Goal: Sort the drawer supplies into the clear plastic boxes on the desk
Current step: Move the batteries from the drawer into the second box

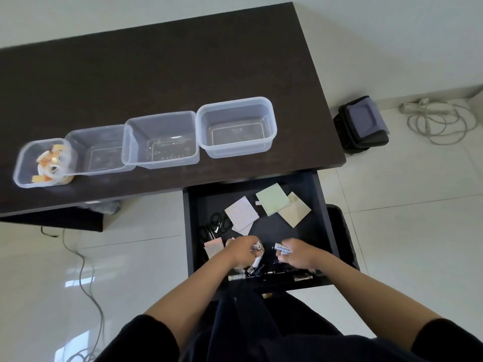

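Four clear boxes (162,139) in row along desk (156,61) front edge; leftmost box (43,163) holds tape rolls, three bare. Open drawer (321,205): three paper pads (273,202), two scissors (215,227). Left hand (241,250) grips shiny small items; right hand (298,253) pinches one battery (282,249).
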The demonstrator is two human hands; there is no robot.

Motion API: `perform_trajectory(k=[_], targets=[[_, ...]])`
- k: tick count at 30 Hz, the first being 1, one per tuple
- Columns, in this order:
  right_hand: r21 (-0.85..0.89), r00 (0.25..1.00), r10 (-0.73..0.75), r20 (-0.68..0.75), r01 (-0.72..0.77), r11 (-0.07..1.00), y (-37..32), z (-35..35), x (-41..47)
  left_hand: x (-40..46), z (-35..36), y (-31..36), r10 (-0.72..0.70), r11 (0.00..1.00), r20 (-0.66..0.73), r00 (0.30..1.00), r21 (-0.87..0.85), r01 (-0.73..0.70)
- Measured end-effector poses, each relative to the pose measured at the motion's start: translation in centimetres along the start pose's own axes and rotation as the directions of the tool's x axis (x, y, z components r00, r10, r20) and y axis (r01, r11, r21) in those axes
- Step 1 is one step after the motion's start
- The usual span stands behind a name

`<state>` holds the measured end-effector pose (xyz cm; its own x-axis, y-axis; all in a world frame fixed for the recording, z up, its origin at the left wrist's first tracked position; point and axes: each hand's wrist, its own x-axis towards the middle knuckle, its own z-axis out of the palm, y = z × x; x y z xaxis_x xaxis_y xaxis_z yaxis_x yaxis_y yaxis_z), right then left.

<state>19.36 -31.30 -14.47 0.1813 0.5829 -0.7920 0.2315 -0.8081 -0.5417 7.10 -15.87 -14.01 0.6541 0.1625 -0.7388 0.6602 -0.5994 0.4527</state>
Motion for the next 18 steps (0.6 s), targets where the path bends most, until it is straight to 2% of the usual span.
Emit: perform_trajectory(k=[8,12,15,18], targets=[[-0.009,0.985,-0.124,-0.122,0.124,0.992,-7.3,-1.6,-0.6,-3.0,-4.8,-2.0,0.032,0.934,-0.136,0.99,-0.35,-0.078],[0.003,0.977,-0.157,-0.145,0.159,0.987,-13.1,-1.4,-0.5,-5.6,-8.1,-4.7,0.009,0.883,-0.23,0.973,-0.455,-0.116],[-0.032,0.954,-0.237,-0.184,0.235,0.971,-18.5,-0.5,-0.1,-8.3,-11.3,-7.6,-0.011,0.83,-0.234,0.972,-0.544,-0.122],[-0.031,0.934,-0.309,-0.18,0.309,0.951,-24.6,0.9,0.3,-11.2,-14.8,-10.8,-0.017,0.819,-0.263,0.965,-0.557,-0.137]])
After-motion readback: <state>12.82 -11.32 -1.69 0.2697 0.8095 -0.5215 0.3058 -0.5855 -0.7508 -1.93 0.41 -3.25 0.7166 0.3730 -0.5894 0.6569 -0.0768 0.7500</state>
